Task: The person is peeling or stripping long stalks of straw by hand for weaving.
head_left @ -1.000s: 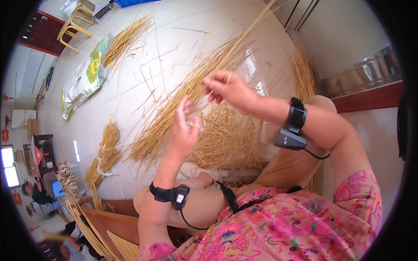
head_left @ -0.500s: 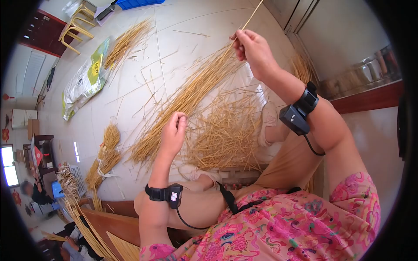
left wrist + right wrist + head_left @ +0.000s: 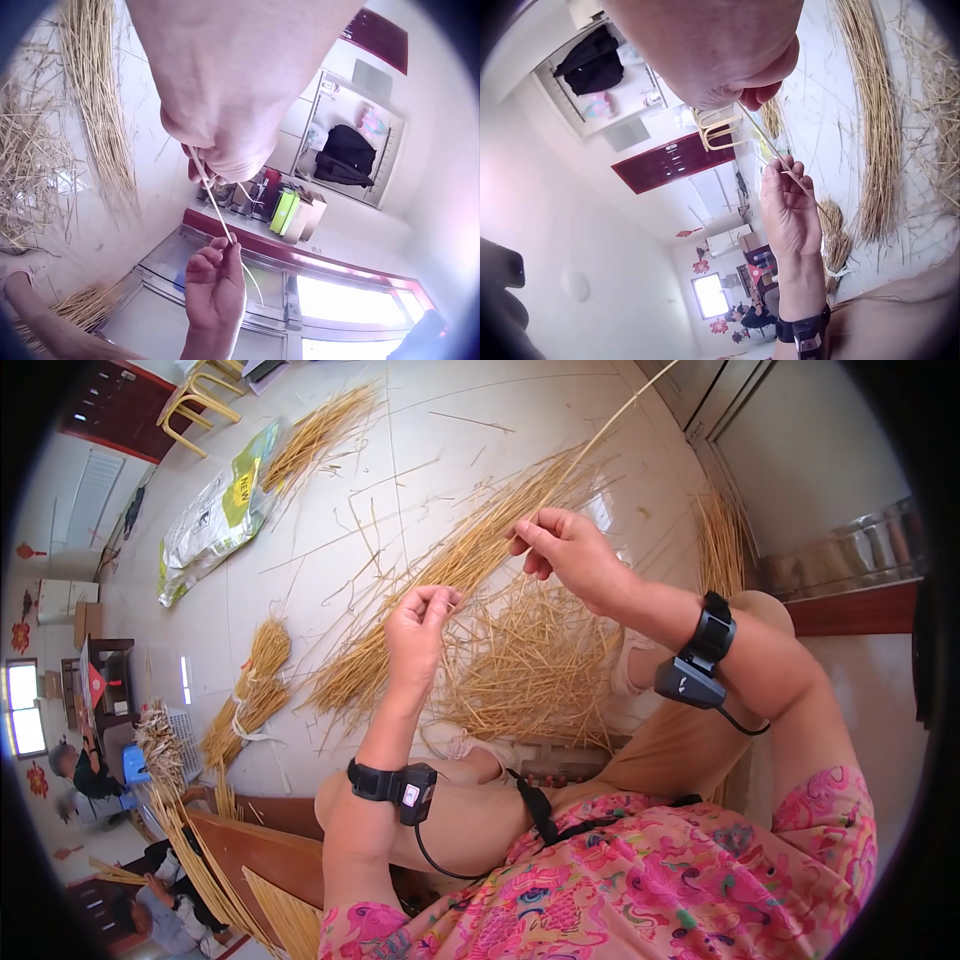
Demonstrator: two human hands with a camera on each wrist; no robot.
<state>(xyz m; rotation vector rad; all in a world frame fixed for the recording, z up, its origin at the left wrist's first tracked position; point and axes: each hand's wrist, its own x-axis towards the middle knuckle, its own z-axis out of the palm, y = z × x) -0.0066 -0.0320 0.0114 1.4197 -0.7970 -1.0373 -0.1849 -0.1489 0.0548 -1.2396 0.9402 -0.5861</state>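
Note:
A single long, pale straw stalk (image 3: 213,199) runs between the two hands. My left hand (image 3: 413,635) pinches it between thumb and fingers, above the long straw bundle on the floor. A short way off to the right, my right hand (image 3: 568,555) pinches the same stalk (image 3: 761,136), and its far end sticks out to the upper right in the head view. Beneath both hands lies the long bundle of straw (image 3: 365,665), with a loose heap of broken straw (image 3: 530,675) beside it, nearer the feet.
A white and green bag (image 3: 205,545) lies at the left near another straw pile (image 3: 315,440). A tied straw bundle (image 3: 255,685) is closer in. More straw stands (image 3: 720,540) by the cabinet at right. A wooden board (image 3: 250,850) is beside the left leg.
The right hand swung out to the upper right, then came back towards the left hand. The left hand's spread fingers have closed to a pinch, and it has risen slightly since half a second ago.

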